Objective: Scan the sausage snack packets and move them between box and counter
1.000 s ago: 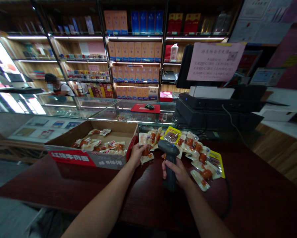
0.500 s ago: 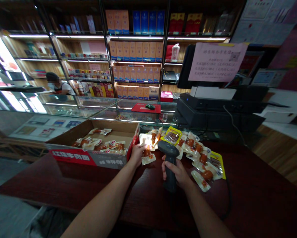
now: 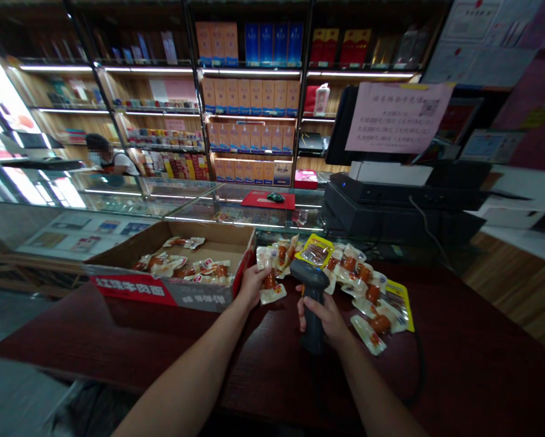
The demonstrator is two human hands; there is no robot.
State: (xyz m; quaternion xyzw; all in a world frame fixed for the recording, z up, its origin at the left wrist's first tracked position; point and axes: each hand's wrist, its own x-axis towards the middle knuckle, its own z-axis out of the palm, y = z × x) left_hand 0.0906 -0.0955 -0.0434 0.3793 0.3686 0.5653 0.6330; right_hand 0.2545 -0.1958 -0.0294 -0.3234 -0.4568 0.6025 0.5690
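Note:
My right hand (image 3: 320,312) is wrapped round the handle of a dark grey barcode scanner (image 3: 312,306), whose head points away from me. My left hand (image 3: 253,284) grips the left edge of a clear snack packet (image 3: 271,288) with brown food inside, beside the box. More such packets (image 3: 361,276) lie in a loose pile beyond and right of the scanner. A yellow-edged packet (image 3: 315,250) rests among them behind the scanner head, and another yellow packet (image 3: 402,300) lies at the right end.
An open cardboard box (image 3: 172,297) holding several packets stands left on the dark red table (image 3: 172,346). Behind are a glass counter (image 3: 199,203), a mouse (image 3: 275,197) and a monitor with a pink notice (image 3: 397,115). A person (image 3: 111,158) is at the far left.
The bright light on the packet by my left hand has gone, and a small blue glow shows on top of the scanner. Both hands stay nearly in place.

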